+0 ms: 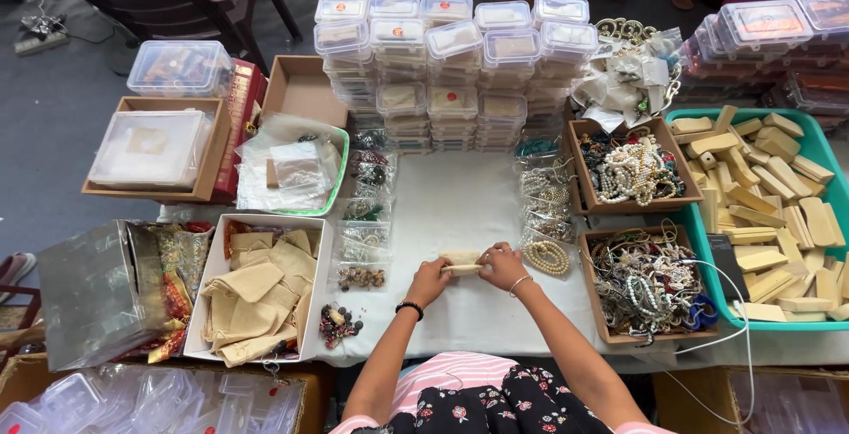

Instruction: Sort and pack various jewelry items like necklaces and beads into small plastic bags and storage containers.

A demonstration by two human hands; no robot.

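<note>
My left hand (430,280) and my right hand (501,266) meet over the white table cover (451,195), both closed on a small beige cloth pouch (462,260) held between them. The left wrist wears a black band, the right a thin bangle. A string of cream beads (547,256) lies just right of my right hand. What is inside the pouch is hidden.
A white box of beige pouches (256,297) sits at left. Stacked clear lidded boxes (447,63) fill the back. Brown trays of necklaces (632,169) and bracelets (646,288) stand at right, beside a green bin of wooden blocks (769,204). Bagged jewellery (363,213) lines the cloth's left edge.
</note>
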